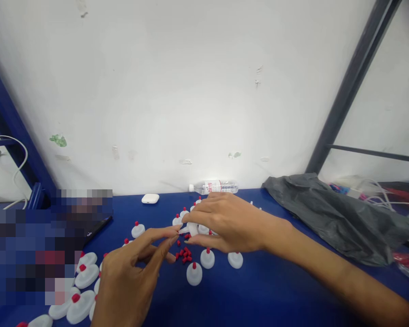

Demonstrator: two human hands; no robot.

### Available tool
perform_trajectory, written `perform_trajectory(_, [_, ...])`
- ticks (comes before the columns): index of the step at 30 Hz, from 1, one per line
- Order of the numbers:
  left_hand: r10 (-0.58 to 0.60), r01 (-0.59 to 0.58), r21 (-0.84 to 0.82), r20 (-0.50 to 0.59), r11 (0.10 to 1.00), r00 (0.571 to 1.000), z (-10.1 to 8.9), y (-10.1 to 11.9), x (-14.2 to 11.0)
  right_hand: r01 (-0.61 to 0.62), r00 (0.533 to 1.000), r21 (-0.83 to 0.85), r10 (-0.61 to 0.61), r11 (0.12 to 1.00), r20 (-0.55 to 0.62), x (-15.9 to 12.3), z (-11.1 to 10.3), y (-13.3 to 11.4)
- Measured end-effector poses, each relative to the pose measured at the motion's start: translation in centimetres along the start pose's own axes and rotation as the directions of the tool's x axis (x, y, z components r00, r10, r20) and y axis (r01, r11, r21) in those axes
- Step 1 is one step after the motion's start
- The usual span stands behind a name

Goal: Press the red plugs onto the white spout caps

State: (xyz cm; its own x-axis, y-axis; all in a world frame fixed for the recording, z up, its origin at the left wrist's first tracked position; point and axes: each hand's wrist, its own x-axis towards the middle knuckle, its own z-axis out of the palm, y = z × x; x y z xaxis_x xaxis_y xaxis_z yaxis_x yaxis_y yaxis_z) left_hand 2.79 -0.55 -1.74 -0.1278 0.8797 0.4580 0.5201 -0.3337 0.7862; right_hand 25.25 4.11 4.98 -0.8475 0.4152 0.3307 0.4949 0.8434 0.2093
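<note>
My right hand [225, 222] grips a white plastic nozzle lid [192, 228] between thumb and fingers, its narrow spout turned left. At the spout's tip, the thumb and index finger of my left hand [132, 263] are pinched together. Whatever those fingertips may hold is hidden. Beneath the hands is a small pile of loose red caps [185, 255] on the blue table. Nearby stand white lids with red tips, such as one lid [194, 274] in front and another lid [207, 259] just behind it. More of them are partly covered by my right hand.
Several red-tipped white lids [87, 276] crowd the left side. Along the wall lie a clear water bottle [213, 186] and a white earbud case [150, 199]. A dark grey plastic bag [341, 222] spreads over the right. Blue table [259, 295] shows in front; part of the left is pixelated.
</note>
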Motion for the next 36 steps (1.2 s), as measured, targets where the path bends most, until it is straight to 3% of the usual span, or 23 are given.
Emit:
perform_trajectory(4, [0.007,-0.007,-0.004,-0.017,1.000,1.000,0.0,0.3,0.0,0.018,1.000,-0.026,-0.017,0.999,0.017,0.1,-0.3,-0.2])
perform_trajectory(9, [0.024,-0.023,-0.032,0.002,0.999,1.000,0.3,-0.4,0.1,0.070,0.996,-0.084,-0.074,0.994,-0.046,0.1,-0.5,-0.4])
perform_trajectory(14, [0.232,-0.232,0.004,0.011,0.973,0.973,1.1,-2.0,0.5,0.083,0.992,-0.099,-0.092,0.992,-0.091,-0.1,-1.0,-0.8])
perform_trajectory(19, [0.325,-0.329,0.001,0.154,0.944,0.933,1.1,-1.8,0.1,0.088,0.992,-0.142,-0.100,0.986,-0.077,-0.1,-1.4,-1.6])
perform_trajectory(26, [0.295,-0.282,-0.090,0.209,0.955,0.933,0.4,-0.3,-0.9,0.088,0.991,-0.103,-0.097,0.991,-0.089,-0.7,-1.6,-2.6])
perform_trajectory(32, [0.287,-0.276,-0.079,0.290,0.958,0.913,-0.2,-0.9,-0.6,0.065,0.992,-0.016,-0.066,0.998,-0.108,-0.8,-1.0,-2.6])
perform_trajectory(36, [0.269,-0.265,-0.049,0.242,0.963,0.932,-0.3,-0.5,-0.8,0.066,0.989,0.037,-0.060,0.997,-0.134,-0.7,-0.3,-2.3])
